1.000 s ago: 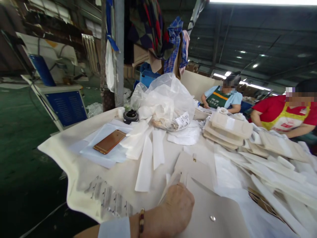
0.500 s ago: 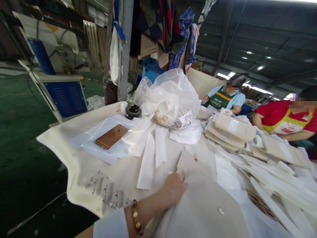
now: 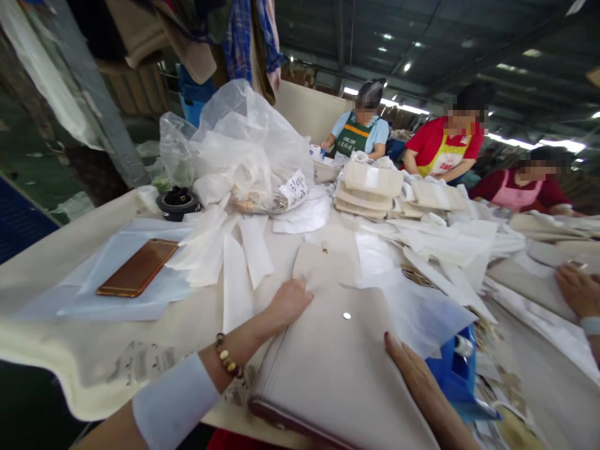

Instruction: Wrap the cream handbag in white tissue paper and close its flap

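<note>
A large beige bag (image 3: 328,362) with a small metal snap lies flat on the table in front of me. My left hand (image 3: 287,303) grips its top left corner, fingers curled over the edge, next to a small beige flap piece (image 3: 319,265). My right hand (image 3: 407,369) lies flat and open on the bag's right edge. A bead bracelet (image 3: 228,362) is on my left wrist.
A brown phone (image 3: 138,267) lies on pale sheets at the left. White strips (image 3: 234,256), a clear plastic sack (image 3: 244,156), black tape roll (image 3: 177,201) and stacked beige bags (image 3: 370,187) fill the table. A blue tape dispenser (image 3: 457,369) sits right. Three workers sit opposite; another person's hand (image 3: 579,290) rests at right.
The view has swung right and down. My right hand has come into view, flat on the bag. My left hand stays on the bag's top left corner.
</note>
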{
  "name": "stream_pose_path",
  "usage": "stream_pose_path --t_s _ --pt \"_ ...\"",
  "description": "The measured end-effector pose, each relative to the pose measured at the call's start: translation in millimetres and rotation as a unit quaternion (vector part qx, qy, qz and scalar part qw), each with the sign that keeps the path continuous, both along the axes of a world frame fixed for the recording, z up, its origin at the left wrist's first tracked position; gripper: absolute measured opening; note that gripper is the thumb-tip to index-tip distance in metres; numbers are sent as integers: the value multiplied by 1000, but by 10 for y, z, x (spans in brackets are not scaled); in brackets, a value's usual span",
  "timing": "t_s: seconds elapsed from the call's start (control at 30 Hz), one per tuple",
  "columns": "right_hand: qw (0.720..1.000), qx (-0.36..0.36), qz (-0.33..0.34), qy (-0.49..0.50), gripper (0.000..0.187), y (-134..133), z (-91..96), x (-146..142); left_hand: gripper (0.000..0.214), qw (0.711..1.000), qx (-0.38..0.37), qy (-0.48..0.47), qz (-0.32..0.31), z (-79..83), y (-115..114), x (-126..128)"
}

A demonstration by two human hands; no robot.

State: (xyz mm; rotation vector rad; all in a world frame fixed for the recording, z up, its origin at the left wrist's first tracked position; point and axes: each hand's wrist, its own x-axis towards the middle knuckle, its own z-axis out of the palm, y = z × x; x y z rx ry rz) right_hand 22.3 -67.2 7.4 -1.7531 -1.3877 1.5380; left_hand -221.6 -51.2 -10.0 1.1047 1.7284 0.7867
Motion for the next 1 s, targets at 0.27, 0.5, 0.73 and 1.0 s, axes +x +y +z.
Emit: stream_pose_path --t_s 0.27,0.5,0.73,1.0 --pt "989 -85 16 119 47 23 -12 113 19 948 -33 -276 152 -260 -109 -149" --pt "995 20 -13 102 48 204 -358 -77 23 930 -84 -339 114 -216 -112 -204" --pt "977 161 75 -118 35 273 -351 -11 30 953 -117 -265 86 -225 0 -165" --pt "848 260 -45 -460 43 1017 142 891 35 975 -41 -194 97 -407 -45 -223"
